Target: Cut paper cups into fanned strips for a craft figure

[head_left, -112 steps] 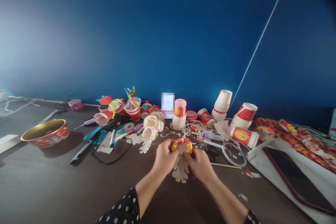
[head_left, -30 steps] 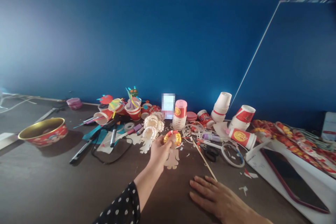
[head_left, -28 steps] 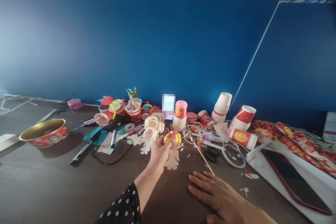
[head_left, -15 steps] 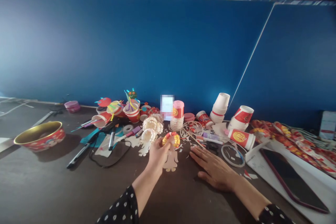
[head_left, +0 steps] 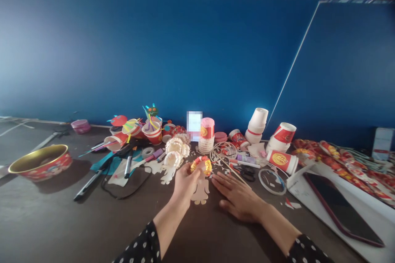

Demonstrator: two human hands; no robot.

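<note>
My hands are apart. My left hand is closed around a small red-and-gold paper ring, pinching it in the fingers and holding it up off the desk, seemingly so that it stays clear of the paper scraps below. My right hand holds nothing. It lies palm down on the desk with the fingers spread, which looks like a resting, steadying pose that leaves the ring free.

Just below the ring, partly covered by my left hand, lies a pale paper cut-out figure. Just beyond the figure stands a stack of paper cups. To the figure's left sit curled cream paper flowers, then a black marker, and well off a gold-rimmed red tin bowl. To its right, thin bamboo strips and a wooden stick reach almost to my right fingertips, so they are what stands most in that hand's way. Black-handled scissors lie just behind the stick, and a red-and-white paper cup lies on its side well to the right.
</note>
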